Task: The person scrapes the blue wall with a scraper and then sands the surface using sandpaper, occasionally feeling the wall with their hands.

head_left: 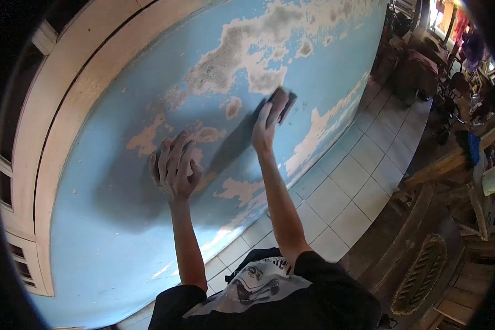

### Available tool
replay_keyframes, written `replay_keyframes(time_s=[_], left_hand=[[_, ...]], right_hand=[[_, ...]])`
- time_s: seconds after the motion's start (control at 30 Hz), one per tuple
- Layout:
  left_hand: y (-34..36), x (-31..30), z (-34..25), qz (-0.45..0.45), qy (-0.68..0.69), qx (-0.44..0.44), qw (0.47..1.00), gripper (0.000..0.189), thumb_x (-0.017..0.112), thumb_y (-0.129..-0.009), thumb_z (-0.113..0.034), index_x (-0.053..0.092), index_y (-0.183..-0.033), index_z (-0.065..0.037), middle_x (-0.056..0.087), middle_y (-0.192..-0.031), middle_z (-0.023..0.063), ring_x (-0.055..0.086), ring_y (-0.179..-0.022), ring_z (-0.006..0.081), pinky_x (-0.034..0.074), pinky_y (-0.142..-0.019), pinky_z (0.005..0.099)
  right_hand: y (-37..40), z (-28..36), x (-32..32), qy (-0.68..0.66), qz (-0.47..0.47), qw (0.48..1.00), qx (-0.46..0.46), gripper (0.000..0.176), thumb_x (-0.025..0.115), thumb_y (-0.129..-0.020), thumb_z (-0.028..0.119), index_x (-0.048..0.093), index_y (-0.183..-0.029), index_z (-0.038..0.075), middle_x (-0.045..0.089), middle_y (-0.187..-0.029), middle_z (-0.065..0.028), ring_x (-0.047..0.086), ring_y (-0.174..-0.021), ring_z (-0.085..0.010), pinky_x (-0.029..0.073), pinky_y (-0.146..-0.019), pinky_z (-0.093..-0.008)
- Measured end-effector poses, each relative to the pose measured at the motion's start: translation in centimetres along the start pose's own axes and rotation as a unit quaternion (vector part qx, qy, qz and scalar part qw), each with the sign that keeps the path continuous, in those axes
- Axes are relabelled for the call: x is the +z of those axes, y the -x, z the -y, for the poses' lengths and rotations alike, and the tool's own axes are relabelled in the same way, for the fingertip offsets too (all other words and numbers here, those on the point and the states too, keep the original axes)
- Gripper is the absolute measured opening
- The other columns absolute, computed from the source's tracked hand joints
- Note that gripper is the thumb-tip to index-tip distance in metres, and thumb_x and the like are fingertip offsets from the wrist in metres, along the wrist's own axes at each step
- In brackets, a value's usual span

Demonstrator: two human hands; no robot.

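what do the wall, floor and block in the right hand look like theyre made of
The wall looks like plaster or cement under matte blue paint: flaked patches bare a pale, rough layer. The floor is likely ceramic tile, lightly glossy, with pale squares and straight joints. The block in the right hand is dull brown with darker edges; wood or foam, unclear.

Peeling blue wall (126,99), pale floor tiles (349,176), seemingly wooden furniture (423,242)

cluttered home-like interior: tiled floor (346,181), peeling blue wall (110,192), carved wooden furniture (421,264).
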State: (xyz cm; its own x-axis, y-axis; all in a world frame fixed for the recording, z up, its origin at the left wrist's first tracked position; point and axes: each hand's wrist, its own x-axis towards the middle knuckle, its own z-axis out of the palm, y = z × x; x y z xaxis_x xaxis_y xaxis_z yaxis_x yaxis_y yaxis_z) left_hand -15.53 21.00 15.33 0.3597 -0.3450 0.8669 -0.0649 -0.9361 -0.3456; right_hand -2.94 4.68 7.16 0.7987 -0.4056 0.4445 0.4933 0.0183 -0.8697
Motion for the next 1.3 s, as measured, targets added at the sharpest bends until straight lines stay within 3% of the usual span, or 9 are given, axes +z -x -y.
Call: replay_keyframes(time_s=[0.23, 0.43, 0.57, 0.63, 0.67, 0.77, 0.97, 1.17, 1.3], left_hand=[[-0.2, 0.3, -0.1, -0.005, -0.013, 0.011, 1.0, 0.031, 0.039, -0.09, -0.03, 0.069, -0.099, -0.028, 0.064, -0.118, -0.0112, 0.05, -0.121, 0.0141, 0.023, -0.111, 0.0376], [0.1, 0.0, -0.2, 0.001, -0.015, 0.013, 1.0, 0.031, 0.04, -0.093, -0.029, 0.069, -0.101, -0.024, 0.064, -0.118, -0.0077, 0.05, -0.121, 0.0175, 0.025, -0.109, 0.0412], [-0.5, 0.1, -0.3, -0.018, -0.015, 0.027, 0.999, 0.031, 0.039, -0.096, -0.03, 0.068, -0.102, -0.022, 0.065, -0.117, -0.0046, 0.051, -0.12, 0.0206, 0.026, -0.108, 0.0427], [-0.1, 0.1, 0.0, -0.013, -0.022, 0.027, 0.999, 0.029, 0.04, -0.093, -0.027, 0.068, -0.1, -0.024, 0.065, -0.117, -0.0068, 0.05, -0.12, 0.0185, 0.026, -0.109, 0.0414], [-0.1, 0.4, -0.1, -0.017, -0.026, 0.02, 0.999, 0.028, 0.042, -0.091, -0.025, 0.069, -0.099, -0.026, 0.065, -0.116, -0.0089, 0.05, -0.121, 0.0163, 0.025, -0.11, 0.0401], [0.1, 1.2, 0.1, -0.051, -0.018, 0.02, 0.998, 0.027, 0.042, -0.091, -0.025, 0.069, -0.097, -0.027, 0.065, -0.117, -0.0097, 0.05, -0.121, 0.0159, 0.024, -0.111, 0.0392], [0.0, 0.6, -0.1, -0.02, -0.022, 0.012, 0.999, 0.025, 0.044, -0.09, -0.025, 0.069, -0.097, -0.027, 0.064, -0.117, -0.0097, 0.049, -0.122, 0.0157, 0.024, -0.11, 0.0396], [0.0, 0.4, -0.2, -0.015, -0.022, 0.012, 1.0, 0.024, 0.045, -0.09, -0.024, 0.068, -0.098, -0.026, 0.064, -0.117, -0.0095, 0.05, -0.121, 0.0153, 0.025, -0.109, 0.0393], [-0.1, 0.6, 0.0, -0.018, -0.02, 0.013, 1.0, 0.024, 0.045, -0.089, -0.024, 0.068, -0.098, -0.026, 0.065, -0.117, -0.0096, 0.05, -0.121, 0.0149, 0.025, -0.11, 0.0392]], right_hand=[[4.4, 0.2, -1.7, 0.149, 0.067, 0.985, -0.058, 0.059, 0.032, -0.101, 0.028, 0.011, -0.145, -0.005, 0.019, -0.151, -0.0231, 0.005, -0.143, -0.0357, 0.008, -0.115, -0.0382], [0.8, -1.5, -3.0, 0.013, -0.093, 0.995, 0.024, 0.051, 0.031, -0.1, 0.02, 0.021, -0.143, -0.006, 0.027, -0.148, -0.0243, 0.006, -0.141, -0.0412, 0.01, -0.115, -0.0436], [2.4, -2.9, -3.9, 0.076, 0.017, 0.997, -0.009, 0.053, 0.037, -0.1, 0.023, 0.023, -0.142, -0.006, 0.027, -0.148, -0.0249, 0.01, -0.142, -0.0362, 0.014, -0.114, -0.0381], [-0.7, -3.7, -3.9, 0.021, -0.075, 0.988, 0.135, 0.05, 0.033, -0.1, 0.019, 0.024, -0.143, -0.003, 0.025, -0.149, -0.0233, 0.005, -0.142, -0.0404, 0.013, -0.114, -0.0415], [-0.5, -3.7, -3.4, 0.06, -0.094, 0.986, 0.128, 0.052, 0.031, -0.101, 0.024, 0.021, -0.144, -0.003, 0.009, -0.152, -0.0267, 0.02, -0.14, -0.0369, 0.021, -0.111, -0.0353], [3.6, -2.8, -3.7, 0.08, 0.033, 0.996, -0.03, 0.049, 0.033, -0.1, 0.018, 0.024, -0.144, -0.001, 0.021, -0.152, -0.0193, 0.006, -0.142, -0.0403, 0.011, -0.115, -0.0412], [-0.6, -3.2, -3.5, 0.02, -0.057, 0.997, 0.039, 0.053, 0.036, -0.1, 0.015, 0.018, -0.145, -0.005, 0.014, -0.153, -0.0227, 0.005, -0.143, -0.0346, 0.01, -0.115, -0.0401], [3.5, -0.1, -3.2, 0.138, 0.141, 0.979, -0.054, 0.062, 0.034, -0.101, 0.023, 0.001, -0.145, -0.008, 0.005, -0.154, -0.0222, -0.01, -0.143, -0.0326, 0.0, -0.115, -0.0376], [-2.9, -2.8, -2.6, 0.08, 0.019, 0.995, -0.064, 0.062, 0.034, -0.101, 0.022, 0.003, -0.145, -0.008, 0.006, -0.154, -0.0234, 0.005, -0.143, -0.032, 0.006, -0.115, -0.0369]])
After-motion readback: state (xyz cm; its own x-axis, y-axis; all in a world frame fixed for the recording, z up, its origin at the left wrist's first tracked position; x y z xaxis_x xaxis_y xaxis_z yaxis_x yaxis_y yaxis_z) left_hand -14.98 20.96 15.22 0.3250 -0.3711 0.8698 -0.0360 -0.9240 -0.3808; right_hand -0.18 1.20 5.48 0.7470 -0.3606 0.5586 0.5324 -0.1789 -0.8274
